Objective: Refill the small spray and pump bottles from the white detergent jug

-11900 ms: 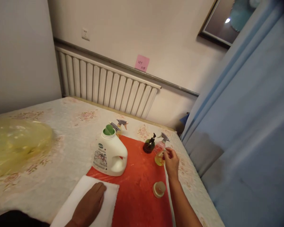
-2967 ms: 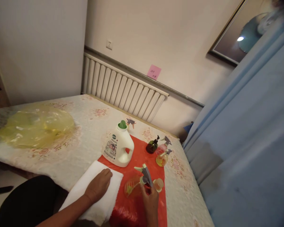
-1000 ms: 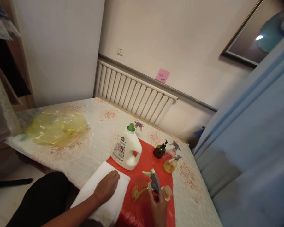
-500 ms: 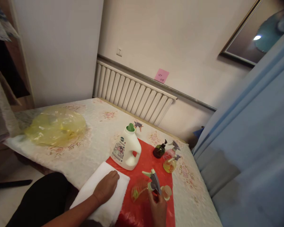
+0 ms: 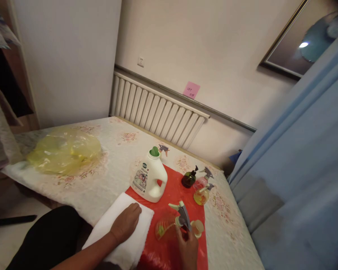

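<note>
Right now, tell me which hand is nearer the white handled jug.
The left hand is. It rests on the white towel just in front of the jug; the right hand is farther right, at the neck of the clear spray bottle.

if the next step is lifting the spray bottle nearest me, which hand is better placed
Probably the right: the right hand has its fingers at the neck of that spray bottle, while the left hand rests on the white cloth, apart from it.
</note>
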`<action>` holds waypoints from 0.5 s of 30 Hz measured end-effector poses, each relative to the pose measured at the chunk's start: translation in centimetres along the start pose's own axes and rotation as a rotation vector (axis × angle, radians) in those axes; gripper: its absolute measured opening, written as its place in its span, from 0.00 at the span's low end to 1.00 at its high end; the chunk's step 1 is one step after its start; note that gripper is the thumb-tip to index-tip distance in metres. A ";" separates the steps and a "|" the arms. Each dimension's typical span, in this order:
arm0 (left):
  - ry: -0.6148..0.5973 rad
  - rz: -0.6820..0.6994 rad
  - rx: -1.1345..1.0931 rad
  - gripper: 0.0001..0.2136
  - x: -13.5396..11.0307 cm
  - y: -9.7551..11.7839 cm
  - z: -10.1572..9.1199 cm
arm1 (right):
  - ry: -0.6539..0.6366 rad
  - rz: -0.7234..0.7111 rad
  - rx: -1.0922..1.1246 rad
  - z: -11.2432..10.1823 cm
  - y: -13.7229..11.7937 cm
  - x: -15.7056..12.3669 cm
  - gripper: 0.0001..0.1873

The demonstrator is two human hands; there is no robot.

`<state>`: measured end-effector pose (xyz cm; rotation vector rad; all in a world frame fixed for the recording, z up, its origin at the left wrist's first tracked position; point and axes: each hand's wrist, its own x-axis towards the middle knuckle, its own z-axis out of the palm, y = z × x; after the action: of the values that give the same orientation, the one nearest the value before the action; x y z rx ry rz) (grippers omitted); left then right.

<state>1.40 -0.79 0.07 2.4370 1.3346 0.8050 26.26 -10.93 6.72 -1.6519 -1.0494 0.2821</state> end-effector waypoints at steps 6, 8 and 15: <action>-0.011 -0.002 0.007 0.10 0.1 0.0 -0.1 | -0.073 0.082 0.023 -0.2 -0.3 -0.2 0.24; -0.017 -0.002 0.007 0.10 0.1 0.0 -0.2 | -0.080 0.081 0.020 -0.2 -0.3 -0.2 0.23; -0.010 0.025 0.010 0.09 0.1 -0.5 0.3 | -0.099 0.069 0.046 -0.4 -1.0 -0.1 0.23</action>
<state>1.33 -0.40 -0.38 2.4662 1.3103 0.7932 25.97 -11.33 7.71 -1.6484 -1.0533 0.4339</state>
